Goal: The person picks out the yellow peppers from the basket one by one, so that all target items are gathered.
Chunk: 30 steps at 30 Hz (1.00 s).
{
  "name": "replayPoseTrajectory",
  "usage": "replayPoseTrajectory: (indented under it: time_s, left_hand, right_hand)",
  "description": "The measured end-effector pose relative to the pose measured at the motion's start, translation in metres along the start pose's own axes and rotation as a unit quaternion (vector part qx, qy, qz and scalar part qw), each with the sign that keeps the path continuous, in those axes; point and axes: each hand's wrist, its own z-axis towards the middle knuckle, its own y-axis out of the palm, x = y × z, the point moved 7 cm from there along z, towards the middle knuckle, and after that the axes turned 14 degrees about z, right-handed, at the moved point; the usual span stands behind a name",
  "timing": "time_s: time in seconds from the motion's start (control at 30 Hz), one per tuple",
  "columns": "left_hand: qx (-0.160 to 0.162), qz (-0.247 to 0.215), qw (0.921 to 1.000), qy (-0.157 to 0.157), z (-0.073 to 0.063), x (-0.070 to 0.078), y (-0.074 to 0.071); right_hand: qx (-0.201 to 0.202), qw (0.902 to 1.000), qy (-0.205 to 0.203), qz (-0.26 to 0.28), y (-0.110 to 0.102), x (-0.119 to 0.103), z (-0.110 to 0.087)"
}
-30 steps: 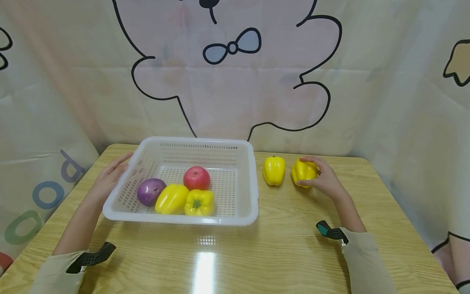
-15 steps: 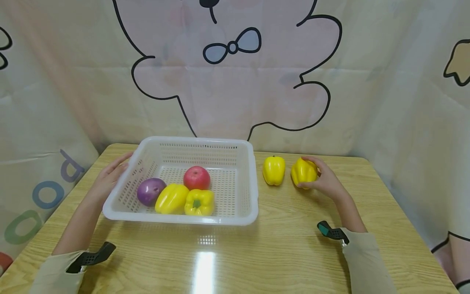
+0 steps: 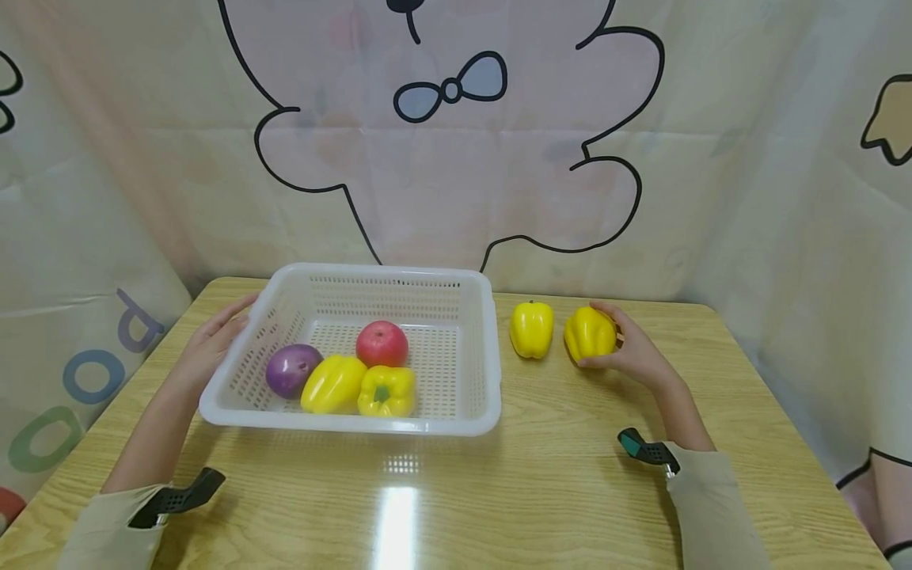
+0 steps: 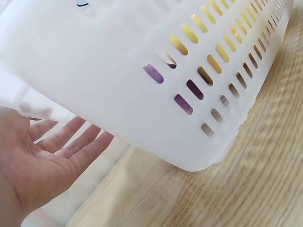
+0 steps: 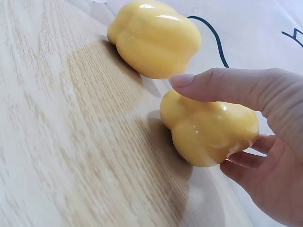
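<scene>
My left hand rests against the left side of a white plastic basket, its fingers fairly straight at the basket's outer side in the left wrist view. In the basket lie a purple round fruit, a red apple, and two yellow bell peppers. To the right, my right hand has its thumb and fingers round another yellow bell pepper, low at the table. In the right wrist view the thumb lies along its upper side, the fingers partly hidden behind it.
Between the basket and my right hand stands one more yellow bell pepper on the wooden table. A curtain with cartoon outlines hangs just behind the table's back edge. Black wrist mounts sit on both sleeves.
The right thumb has slid slightly toward the front and the fingers stand a little wider round the pepper, which has turned slightly. The left hand and basket have stayed put.
</scene>
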Motion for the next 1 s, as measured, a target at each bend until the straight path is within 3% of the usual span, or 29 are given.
replayPoseTrajectory:
  time_s: [1.0]
  left_hand:
    - [0.003,0.003,1.0000,-0.009,-0.0002,0.0009,0.0003]
  right_hand:
    - [-0.004,0.9992,-0.003,0.039,-0.0047,0.0008,-0.0018]
